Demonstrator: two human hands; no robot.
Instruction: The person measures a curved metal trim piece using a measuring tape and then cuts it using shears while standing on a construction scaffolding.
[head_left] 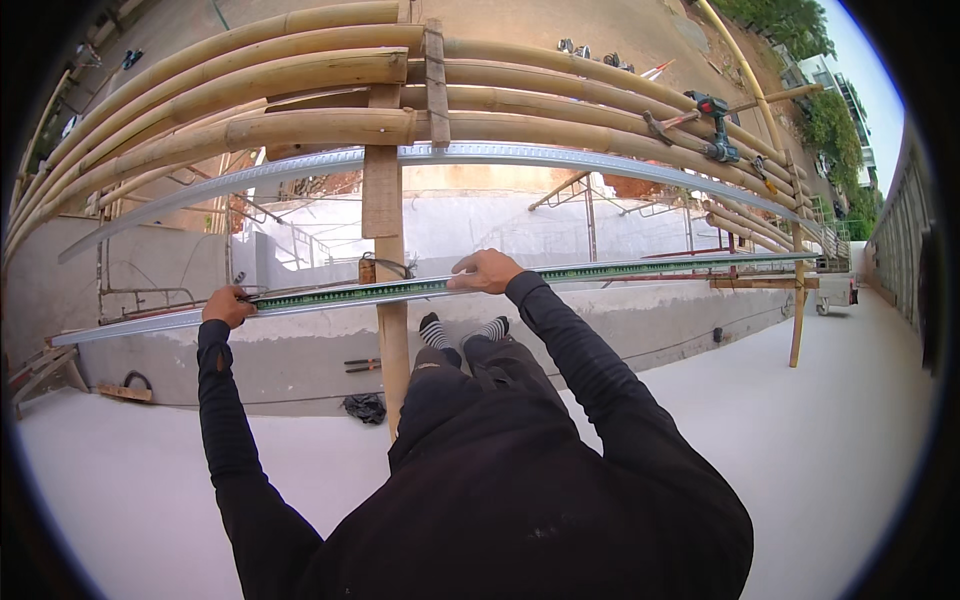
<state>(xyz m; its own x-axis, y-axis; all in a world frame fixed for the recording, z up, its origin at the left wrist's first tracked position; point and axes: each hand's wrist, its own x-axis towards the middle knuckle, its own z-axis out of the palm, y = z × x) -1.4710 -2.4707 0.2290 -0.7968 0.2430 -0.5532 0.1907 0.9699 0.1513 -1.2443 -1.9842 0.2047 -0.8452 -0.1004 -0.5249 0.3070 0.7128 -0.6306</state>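
Black sleeves [590, 360] reach forward to one long, light metal rail [130, 328]. Left hand [228, 307]: grip pinching the rail at the left end of the green strip [340, 294]. Right hand [487, 271]: grip pinching strip and rail together, further right. Strip lies lengthwise along the rail, which crosses the upright post [392, 345]. Beyond: second metal channel [560, 155] beside bamboo poles [290, 82]. Hammer [660, 128] and cordless drill [720, 128] rest on the poles, right side.

metal channels [560, 155] 2 | green tape [350, 294] 1 | drill [719, 130] 1 | hammer [657, 128] 1 | striped socks [434, 334] 2
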